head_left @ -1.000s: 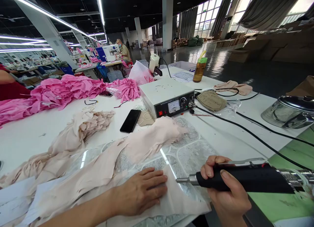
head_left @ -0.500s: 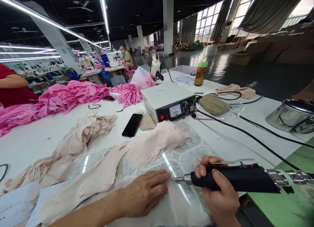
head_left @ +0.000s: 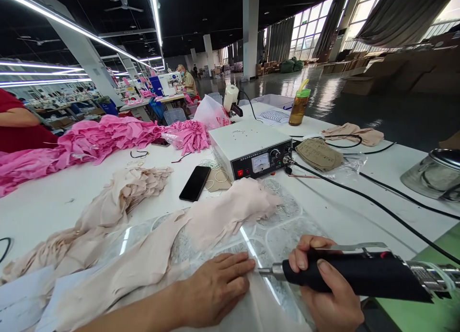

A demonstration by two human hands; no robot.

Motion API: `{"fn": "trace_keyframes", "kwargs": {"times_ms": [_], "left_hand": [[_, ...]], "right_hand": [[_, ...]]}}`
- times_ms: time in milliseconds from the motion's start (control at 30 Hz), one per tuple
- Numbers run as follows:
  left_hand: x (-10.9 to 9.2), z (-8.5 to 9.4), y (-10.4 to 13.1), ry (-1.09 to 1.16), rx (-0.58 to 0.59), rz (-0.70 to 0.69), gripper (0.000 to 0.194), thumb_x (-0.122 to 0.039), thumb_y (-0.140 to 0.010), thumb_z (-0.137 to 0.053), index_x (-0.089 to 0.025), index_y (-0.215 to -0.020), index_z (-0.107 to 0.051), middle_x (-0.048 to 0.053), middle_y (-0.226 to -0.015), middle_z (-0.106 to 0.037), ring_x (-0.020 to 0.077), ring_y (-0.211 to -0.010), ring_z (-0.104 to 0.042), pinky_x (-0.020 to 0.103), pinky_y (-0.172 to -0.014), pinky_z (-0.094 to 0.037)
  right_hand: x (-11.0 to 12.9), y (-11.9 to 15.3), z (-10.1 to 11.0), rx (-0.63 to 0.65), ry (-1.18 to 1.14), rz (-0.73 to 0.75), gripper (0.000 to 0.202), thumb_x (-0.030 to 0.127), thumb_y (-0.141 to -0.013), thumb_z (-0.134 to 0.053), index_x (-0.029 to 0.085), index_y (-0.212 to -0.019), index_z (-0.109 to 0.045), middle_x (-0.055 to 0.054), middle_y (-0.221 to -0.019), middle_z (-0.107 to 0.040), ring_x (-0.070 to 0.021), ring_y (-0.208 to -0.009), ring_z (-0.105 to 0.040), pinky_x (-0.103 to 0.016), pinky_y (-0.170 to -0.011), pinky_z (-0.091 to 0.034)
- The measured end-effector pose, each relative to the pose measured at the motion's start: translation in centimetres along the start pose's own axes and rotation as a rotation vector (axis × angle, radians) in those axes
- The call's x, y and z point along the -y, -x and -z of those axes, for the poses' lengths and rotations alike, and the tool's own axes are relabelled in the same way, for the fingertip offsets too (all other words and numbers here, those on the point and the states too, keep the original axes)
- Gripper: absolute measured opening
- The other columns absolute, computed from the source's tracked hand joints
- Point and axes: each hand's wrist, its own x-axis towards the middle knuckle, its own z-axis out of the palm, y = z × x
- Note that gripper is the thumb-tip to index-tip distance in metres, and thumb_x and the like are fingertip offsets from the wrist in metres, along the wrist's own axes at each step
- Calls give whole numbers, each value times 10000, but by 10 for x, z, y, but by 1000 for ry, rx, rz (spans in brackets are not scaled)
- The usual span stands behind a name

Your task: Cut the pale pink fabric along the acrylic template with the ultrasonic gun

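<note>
My left hand (head_left: 219, 286) lies flat, fingers stretched, over pale pink fabric on a clear, shiny sheet (head_left: 287, 231). My right hand (head_left: 328, 284) is wrapped round the black grip of an ultrasonic welding gun (head_left: 366, 272). The gun is held nearly level, its thin metal tip pointing left, close by my left fingertips; whether the tip touches the cloth I cannot tell. Beyond my left hand a stack of pale pink fabric pieces (head_left: 230, 210) rests on the sheet. A long fabric strip (head_left: 143, 260) runs along the left of my forearm.
A control box (head_left: 251, 145) with a meter stands behind the stack, its black cable (head_left: 345, 188) crossing the table's right side. Nearby are a phone (head_left: 195, 183), brown pattern pieces (head_left: 319, 154), a bottle (head_left: 299, 107) and a steel pot (head_left: 434, 174). Pink cloth (head_left: 115, 135) is heaped far left.
The view has shifted slightly. My left hand stays flat and my right hand keeps its hold on the welding gun, the tip still close to my left fingertips.
</note>
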Motion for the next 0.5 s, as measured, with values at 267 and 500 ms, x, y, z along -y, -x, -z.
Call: {"fn": "trace_keyframes", "kwargs": {"times_ms": [267,500], "left_hand": [[-1,-8,1,-122,-16,-19,135,-190,-992,-428,-132,-985,-550,151,-1365,-548,271,-1302,-490,371,-1034,-456],[-1,-12,1,-149,-56,-29,146,-184,-992,-420,-130,-986,-555,147,-1336,-570,267,-1285,-503,365,-1023,-460]], "right_hand": [[1,-2,1,-21,16,7,101,277,-744,-609,208,-812,-637,-4,-694,-526,-115,-481,-512,-272,-425,-474],[2,-2,2,-39,7,6,105,264,-731,-598,200,-810,-621,-3,-697,-508,-118,-493,-505,-275,-431,-463]]}}
